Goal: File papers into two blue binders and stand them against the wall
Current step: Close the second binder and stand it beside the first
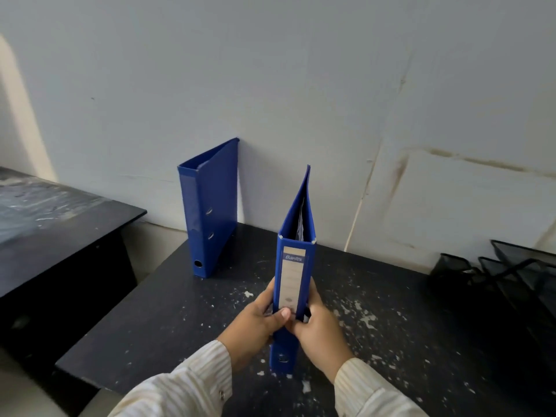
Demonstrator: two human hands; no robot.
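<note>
One blue binder (210, 212) stands upright at the back left of the dark table (391, 320), its far edge touching the wall (270, 85). A second blue binder (296, 236) stands upright near the table's front, spine with a pale label facing me, papers visible between its covers at the top. My left hand (258, 323) grips its left side with the thumb across the spine. My right hand (319, 326) grips its right side. This binder is well apart from the wall.
Black mesh desk trays (511, 275) stand at the table's back right. A second dark table (60, 236) is off to the left across a gap. The tabletop is flecked with white paint spots.
</note>
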